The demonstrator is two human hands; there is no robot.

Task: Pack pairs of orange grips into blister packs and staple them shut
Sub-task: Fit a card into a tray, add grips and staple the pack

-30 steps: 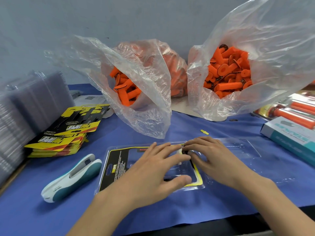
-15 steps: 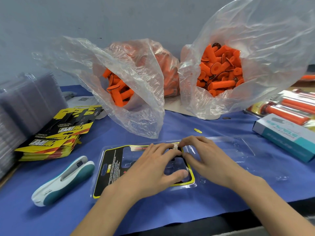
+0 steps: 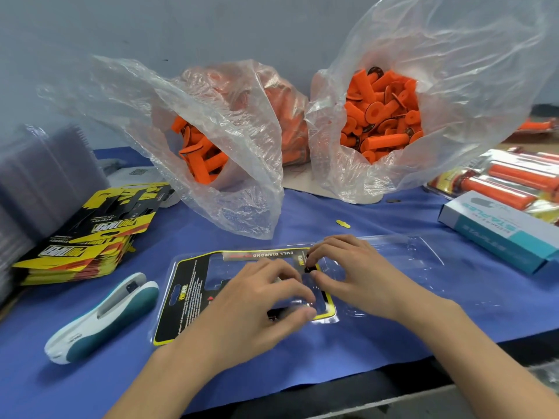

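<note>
Packing of this unit is only beginning: the clear plastic blister pack (image 3: pixel 402 255) is lying opened flat on the blue-covered worktop (image 3: pixel 302 358), and the black-and-yellow printed card insert (image 3: pixel 193 285) is being seated in its left half. The left hand (image 3: pixel 251 303) is bearing down on the card with bent fingers (image 3: pixel 284 269) and a flat thumb, though whether it is gripping anything cannot be told. The right hand (image 3: pixel 357 270) is pinching the card's right edge between thumb and forefinger. No orange rubber grips (image 3: pixel 381 116) are lying in the pack yet; they are sitting in two clear plastic bags (image 3: pixel 236 164) behind it. The white-and-teal stapler (image 3: pixel 102 316) is lying untouched just left of the pack. Judging by this, loading a pair, folding the pack over and stapling are all remaining, while finished packs with orange grips (image 3: pixel 508 179) are lying at the right edge.
</note>
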